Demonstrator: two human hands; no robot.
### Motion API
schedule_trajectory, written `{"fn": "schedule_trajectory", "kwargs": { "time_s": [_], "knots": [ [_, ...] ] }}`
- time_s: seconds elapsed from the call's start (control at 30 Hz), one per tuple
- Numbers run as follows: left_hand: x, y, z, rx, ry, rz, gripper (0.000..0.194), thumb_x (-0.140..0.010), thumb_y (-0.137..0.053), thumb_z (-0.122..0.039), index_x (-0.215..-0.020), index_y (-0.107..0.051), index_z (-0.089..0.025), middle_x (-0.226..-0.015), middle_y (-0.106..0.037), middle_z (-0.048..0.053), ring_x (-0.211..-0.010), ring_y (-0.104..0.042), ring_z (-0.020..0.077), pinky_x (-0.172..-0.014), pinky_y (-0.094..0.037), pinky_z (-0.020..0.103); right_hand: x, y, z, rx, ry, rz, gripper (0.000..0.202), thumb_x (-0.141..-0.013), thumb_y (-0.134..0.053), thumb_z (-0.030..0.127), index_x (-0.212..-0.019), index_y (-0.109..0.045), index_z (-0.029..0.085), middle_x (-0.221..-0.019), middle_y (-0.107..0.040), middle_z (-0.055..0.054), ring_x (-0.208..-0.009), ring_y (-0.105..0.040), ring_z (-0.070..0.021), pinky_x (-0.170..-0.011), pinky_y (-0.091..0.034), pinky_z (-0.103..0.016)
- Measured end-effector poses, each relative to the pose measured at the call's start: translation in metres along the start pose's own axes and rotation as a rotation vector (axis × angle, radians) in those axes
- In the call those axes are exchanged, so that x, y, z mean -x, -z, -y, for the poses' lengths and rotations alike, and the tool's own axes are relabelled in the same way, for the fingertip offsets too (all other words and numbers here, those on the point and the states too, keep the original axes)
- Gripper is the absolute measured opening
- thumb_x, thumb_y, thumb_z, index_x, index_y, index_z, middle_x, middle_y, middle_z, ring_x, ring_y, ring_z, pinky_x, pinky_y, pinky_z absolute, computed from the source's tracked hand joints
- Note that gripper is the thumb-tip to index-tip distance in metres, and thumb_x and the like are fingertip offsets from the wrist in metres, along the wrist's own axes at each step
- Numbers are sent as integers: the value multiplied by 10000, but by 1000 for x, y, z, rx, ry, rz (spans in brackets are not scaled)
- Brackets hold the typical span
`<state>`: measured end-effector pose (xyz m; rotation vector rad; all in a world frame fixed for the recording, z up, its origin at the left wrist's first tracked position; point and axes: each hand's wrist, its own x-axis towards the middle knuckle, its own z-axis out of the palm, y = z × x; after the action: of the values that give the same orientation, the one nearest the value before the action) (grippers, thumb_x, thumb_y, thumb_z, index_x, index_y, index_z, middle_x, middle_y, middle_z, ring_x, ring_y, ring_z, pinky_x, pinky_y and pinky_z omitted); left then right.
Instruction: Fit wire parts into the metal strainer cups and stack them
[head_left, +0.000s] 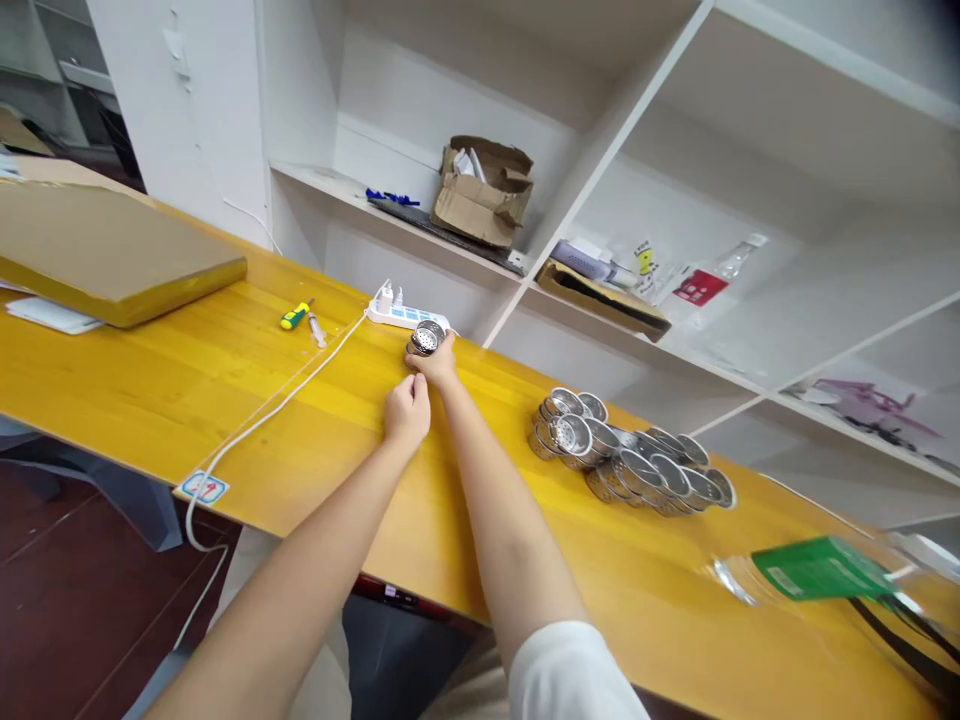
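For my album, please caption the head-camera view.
Right hand holding perforated metalware near a power strip; metal cups clustered on the table.

I'm watching a yellow-brown wooden counter [300,455] run slantwise from the left edge of the frame to the lower right. Beyond it, white shelving [622,150] fills the upper middle and right, its broad compartments tilted in my view. A white wall panel [180,150] stands at upper left, with dimmer grey shelves [45,60] past it in the corner. At lower left I have dark red floor tiles [67,630] and, partly hidden under the counter, perhaps a grey seat [124,500]. Soft light leaves a pale sheen on the wood.
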<state>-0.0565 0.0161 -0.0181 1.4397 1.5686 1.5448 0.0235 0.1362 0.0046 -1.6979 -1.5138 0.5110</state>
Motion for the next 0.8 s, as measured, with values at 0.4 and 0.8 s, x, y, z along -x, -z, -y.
{"fn": "schedule_trajectory", "kwargs": {
  "time_s": [0.4, 0.8],
  "knots": [
    [-8, -8, 6, 92, 65, -10, 378, -1034, -423, -330, -669, -443, -236, -680, -603, 33, -668, -532, 184, -661, -326, 304, -36, -31, 28, 10, 69, 55, 1030, -715, -840, 299, -1576, -300, 133, -1482, -568, -227, -1387, -554, -330, -1178, -418, -451],
    [16, -6, -5, -223, -271, 358, 364, -1041, -427, -388, -774, -597, -209, -719, -626, 27, -676, -511, 173, -662, -309, 312, 343, 135, 4, 162, 282, 1603, 204, -929, -702, 380, -876, -729, 185, -806, -754, -18, -779, -730, -178, -725, -552, -259]
  ]
}}
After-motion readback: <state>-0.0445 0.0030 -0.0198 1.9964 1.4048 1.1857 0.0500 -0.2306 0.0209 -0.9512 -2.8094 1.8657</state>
